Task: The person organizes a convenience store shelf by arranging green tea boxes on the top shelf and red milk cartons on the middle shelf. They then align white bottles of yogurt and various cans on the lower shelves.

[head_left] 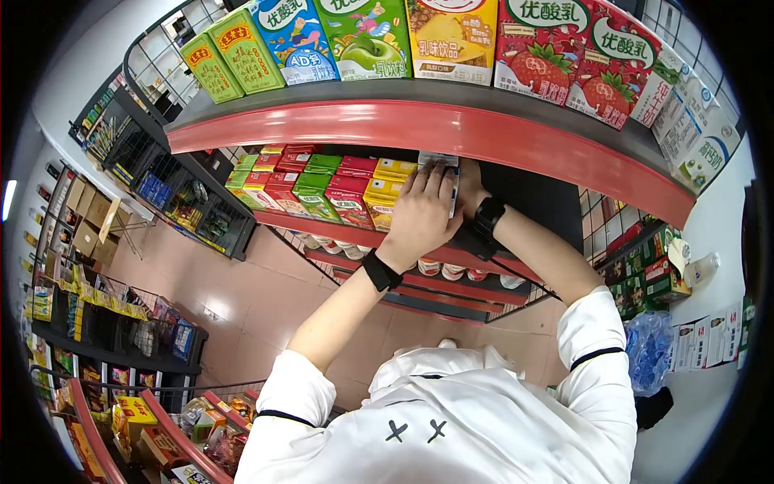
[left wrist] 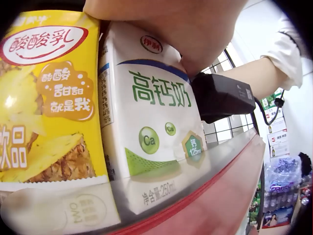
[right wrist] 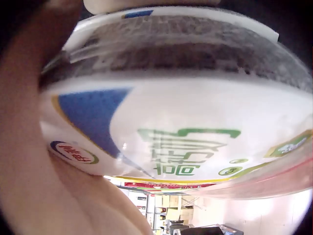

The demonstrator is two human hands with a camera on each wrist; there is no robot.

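A white carton of high-calcium milk (left wrist: 156, 112) stands upright on the shelf, right against a yellow pineapple drink carton (left wrist: 54, 127). My left hand (head_left: 426, 203) lies over the top of the milk carton, fingers stretched toward the back and thumb near its right edge. In the left wrist view the hand covers the carton's upper end. Behind it, my right hand (head_left: 472, 187) reaches in along the carton's right side; its fingers are mostly hidden in the head view. The milk carton (right wrist: 171, 132) fills the right wrist view, front and side both showing.
Left of the milk runs a row of red, green and yellow drink cartons (head_left: 322, 189). A red-edged upper shelf (head_left: 419, 121) hangs close over the hands, carrying larger drink boxes (head_left: 363, 40). A red lip edges the lower shelf, with cans (head_left: 451, 272) beneath. Wire mesh (head_left: 617, 210) closes the right end.
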